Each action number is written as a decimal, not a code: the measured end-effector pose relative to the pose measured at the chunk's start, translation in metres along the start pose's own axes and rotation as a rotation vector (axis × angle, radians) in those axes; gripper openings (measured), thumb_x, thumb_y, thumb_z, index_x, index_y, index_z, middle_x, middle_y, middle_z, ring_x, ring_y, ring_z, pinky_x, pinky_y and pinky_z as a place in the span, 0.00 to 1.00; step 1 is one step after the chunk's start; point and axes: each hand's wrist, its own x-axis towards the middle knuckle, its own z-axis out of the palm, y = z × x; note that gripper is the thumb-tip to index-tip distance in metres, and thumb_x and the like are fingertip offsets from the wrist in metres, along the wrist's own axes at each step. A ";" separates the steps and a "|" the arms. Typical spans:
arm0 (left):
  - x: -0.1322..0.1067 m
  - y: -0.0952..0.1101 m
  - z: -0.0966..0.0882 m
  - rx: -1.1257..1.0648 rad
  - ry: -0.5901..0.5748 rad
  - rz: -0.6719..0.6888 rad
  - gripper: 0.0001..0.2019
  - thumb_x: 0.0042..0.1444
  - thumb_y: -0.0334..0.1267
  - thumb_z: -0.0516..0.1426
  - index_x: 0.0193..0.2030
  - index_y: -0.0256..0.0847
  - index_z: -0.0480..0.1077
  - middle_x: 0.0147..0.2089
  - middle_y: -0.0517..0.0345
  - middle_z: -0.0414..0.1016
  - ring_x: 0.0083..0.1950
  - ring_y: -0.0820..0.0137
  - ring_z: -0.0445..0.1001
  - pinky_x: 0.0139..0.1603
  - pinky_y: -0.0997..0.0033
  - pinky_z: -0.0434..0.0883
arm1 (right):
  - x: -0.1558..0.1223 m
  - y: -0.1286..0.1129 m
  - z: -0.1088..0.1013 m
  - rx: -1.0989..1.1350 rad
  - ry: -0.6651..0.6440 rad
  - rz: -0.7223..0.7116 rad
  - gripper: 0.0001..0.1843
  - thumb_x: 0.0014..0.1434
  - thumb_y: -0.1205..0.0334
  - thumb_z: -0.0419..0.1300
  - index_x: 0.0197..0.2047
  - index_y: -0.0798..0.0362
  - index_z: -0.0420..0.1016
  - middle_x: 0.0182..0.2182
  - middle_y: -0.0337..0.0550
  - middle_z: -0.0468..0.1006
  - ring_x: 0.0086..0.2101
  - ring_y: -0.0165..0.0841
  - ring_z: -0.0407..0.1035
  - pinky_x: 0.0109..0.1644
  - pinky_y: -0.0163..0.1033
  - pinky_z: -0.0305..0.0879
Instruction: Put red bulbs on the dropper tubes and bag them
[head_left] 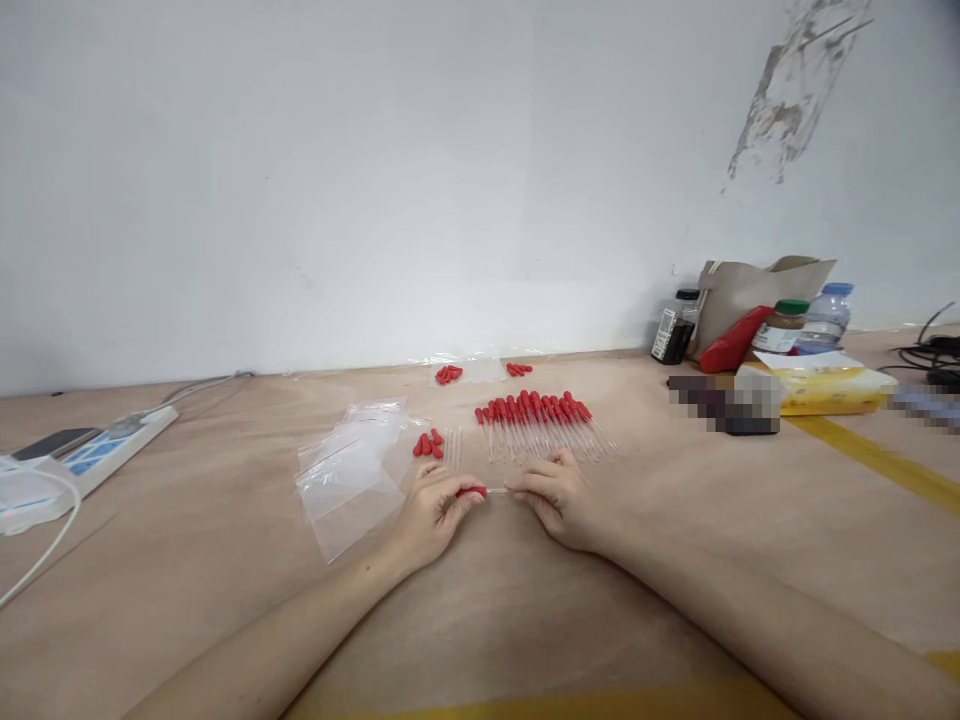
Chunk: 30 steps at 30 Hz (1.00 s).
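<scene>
The left hand (435, 508) pinches a red bulb (474, 490) between thumb and fingers, while the right hand (553, 496) has its fingertips closed on the thin clear tube (496, 491) running from it, well in from the back edge of the table (225, 520). Just beyond the fingers lie loose clear tubes (454, 446), a small group of red bulbs (428, 444) and a row of red-topped droppers (535, 412), with overlapping clear bags (349, 485) to the left. Nearer the back edge sit two more red heaps (449, 374).

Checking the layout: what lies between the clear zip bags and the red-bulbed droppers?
In the head view, loose red bulbs and several thin clear tubes lie between the bags and droppers.
</scene>
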 end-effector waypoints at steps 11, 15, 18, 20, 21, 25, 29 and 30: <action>0.000 0.004 0.001 0.049 -0.046 0.113 0.08 0.59 0.35 0.50 0.34 0.41 0.70 0.27 0.62 0.74 0.28 0.74 0.68 0.50 0.63 0.56 | 0.000 0.001 -0.007 -0.154 0.008 -0.130 0.14 0.55 0.72 0.49 0.39 0.53 0.72 0.30 0.42 0.74 0.29 0.28 0.62 0.37 0.40 0.45; 0.000 0.005 0.001 0.086 -0.030 0.172 0.07 0.58 0.35 0.51 0.32 0.40 0.69 0.25 0.62 0.72 0.27 0.74 0.67 0.50 0.63 0.58 | -0.001 -0.005 -0.006 -0.186 0.033 -0.133 0.12 0.55 0.71 0.49 0.36 0.55 0.72 0.26 0.41 0.72 0.26 0.28 0.60 0.36 0.39 0.44; -0.001 0.007 -0.001 0.109 -0.055 0.209 0.07 0.58 0.35 0.51 0.33 0.39 0.68 0.26 0.61 0.72 0.28 0.74 0.68 0.50 0.62 0.58 | -0.002 -0.010 -0.005 -0.173 0.053 -0.125 0.11 0.56 0.70 0.48 0.33 0.55 0.72 0.24 0.41 0.71 0.25 0.27 0.57 0.35 0.39 0.44; -0.001 0.008 -0.002 0.120 -0.077 0.234 0.06 0.58 0.35 0.50 0.35 0.39 0.68 0.28 0.60 0.72 0.30 0.73 0.68 0.51 0.61 0.58 | -0.002 -0.012 -0.004 -0.153 0.051 -0.122 0.11 0.56 0.71 0.48 0.32 0.55 0.72 0.24 0.40 0.71 0.24 0.27 0.57 0.35 0.39 0.43; -0.001 0.009 -0.003 0.123 -0.081 0.247 0.06 0.58 0.34 0.50 0.35 0.39 0.68 0.28 0.60 0.72 0.31 0.73 0.68 0.52 0.61 0.58 | -0.002 -0.014 -0.003 -0.142 0.049 -0.116 0.11 0.56 0.71 0.48 0.32 0.55 0.71 0.24 0.40 0.71 0.24 0.27 0.57 0.35 0.39 0.43; -0.003 0.007 -0.003 0.151 -0.069 0.294 0.05 0.58 0.33 0.50 0.37 0.39 0.67 0.29 0.59 0.71 0.32 0.72 0.68 0.53 0.59 0.58 | -0.001 -0.018 0.000 -0.114 0.050 -0.081 0.11 0.55 0.71 0.48 0.31 0.56 0.71 0.22 0.39 0.70 0.24 0.27 0.56 0.35 0.38 0.43; -0.003 0.002 0.000 0.190 -0.073 0.355 0.05 0.58 0.32 0.50 0.37 0.39 0.67 0.29 0.58 0.71 0.33 0.72 0.67 0.53 0.59 0.58 | 0.001 -0.021 0.001 -0.119 0.040 -0.088 0.11 0.55 0.70 0.49 0.31 0.55 0.72 0.22 0.39 0.70 0.23 0.26 0.55 0.34 0.38 0.43; -0.002 0.001 0.000 0.194 -0.065 0.368 0.05 0.58 0.32 0.50 0.37 0.39 0.67 0.30 0.58 0.72 0.33 0.72 0.67 0.52 0.59 0.58 | 0.002 -0.021 0.001 -0.122 0.035 -0.082 0.11 0.55 0.69 0.49 0.31 0.55 0.72 0.22 0.39 0.70 0.23 0.26 0.55 0.35 0.38 0.43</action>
